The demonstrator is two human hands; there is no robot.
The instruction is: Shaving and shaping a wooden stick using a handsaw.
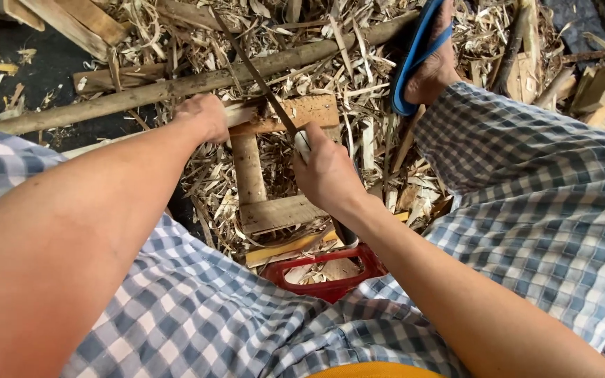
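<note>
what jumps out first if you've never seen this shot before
In the middle, the right hand grips a long thin blade that slants up over a small wooden block frame, while the left hand presses down on a pale strip of wood at the frame's top. All around lies a thick litter of wood shavings, crossed by a long pole. At the top right a foot in a blue sandal rests on the pile.

Long pole [197, 84] across shavings [358, 77] — red stool [330, 280], blue sandal [414, 56].

Left hand [203, 116] on wood strip [243, 112]; right hand [327, 171] w/ long blade [253, 70] over wooden frame [274, 210].
</note>
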